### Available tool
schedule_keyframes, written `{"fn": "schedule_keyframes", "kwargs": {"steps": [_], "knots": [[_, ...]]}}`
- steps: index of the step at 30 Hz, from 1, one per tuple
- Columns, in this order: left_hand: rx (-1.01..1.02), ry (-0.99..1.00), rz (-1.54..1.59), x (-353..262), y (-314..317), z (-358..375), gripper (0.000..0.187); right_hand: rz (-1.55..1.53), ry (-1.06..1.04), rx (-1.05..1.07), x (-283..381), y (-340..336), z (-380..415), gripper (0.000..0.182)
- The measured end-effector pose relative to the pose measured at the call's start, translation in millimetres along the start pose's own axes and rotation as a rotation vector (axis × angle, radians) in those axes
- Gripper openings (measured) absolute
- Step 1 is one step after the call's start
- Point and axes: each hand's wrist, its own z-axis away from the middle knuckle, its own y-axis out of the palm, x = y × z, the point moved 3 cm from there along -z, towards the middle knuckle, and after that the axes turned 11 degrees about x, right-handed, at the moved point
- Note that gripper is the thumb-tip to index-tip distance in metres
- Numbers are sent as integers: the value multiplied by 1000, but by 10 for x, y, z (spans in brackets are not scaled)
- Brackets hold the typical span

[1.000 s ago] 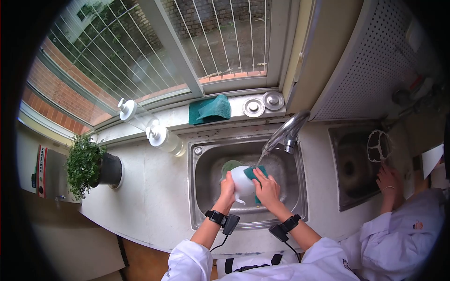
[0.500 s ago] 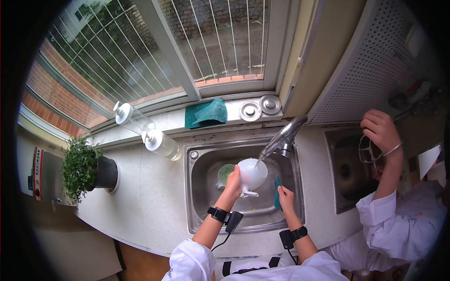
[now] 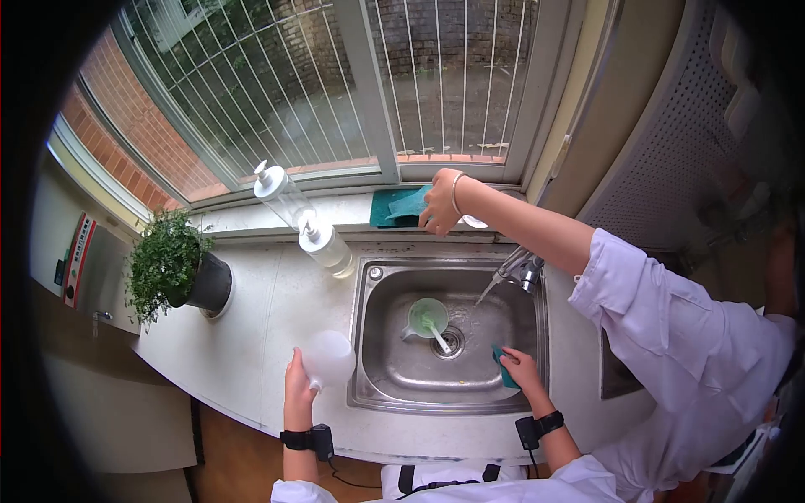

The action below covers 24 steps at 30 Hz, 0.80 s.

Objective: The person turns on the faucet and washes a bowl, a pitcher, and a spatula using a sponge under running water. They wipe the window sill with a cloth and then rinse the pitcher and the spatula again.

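My left hand (image 3: 298, 387) is closed on a white translucent measuring cup (image 3: 329, 359), held over the counter left of the sink. A green scouring pad (image 3: 506, 369) is pinched in my right hand (image 3: 523, 374), inside the sink near its right wall. A pale green cup (image 3: 427, 315) with a handle stands in the sink (image 3: 394, 369), a white-handled utensil (image 3: 439, 339) leaning in it. Water runs from the tap (image 3: 518, 270) onto the sink floor.
Another person's hand (image 3: 441, 203) reaches across to the green cloths (image 3: 394, 208) on the sill, their arm above the tap. Two pump bottles (image 3: 325, 245) (image 3: 280, 191) and a potted plant (image 3: 172, 272) stand to the left. A second sink (image 3: 619, 369) is partly hidden at right.
My left hand has carried the measuring cup from under the tap leftward, out of the sink. The other person's arm has swung over to the sill cloths. The green cup's inside now shows.
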Motion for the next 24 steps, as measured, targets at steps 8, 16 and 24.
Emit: {"fn": "schedule_keyframes", "kwargs": {"steps": [8, 16, 24], "knots": [[-311, 453, -1468, -99, -202, 25, 22, 297, 186, 328, -143, 578, -306, 47], [-450, 801, -1638, -3, 634, 566, 23, 93, 198, 277, -311, 517, -199, 37], [338, -511, -247, 2821, 1123, -652, 43, -246, 226, 159, 9, 119, 115, 28]]}}
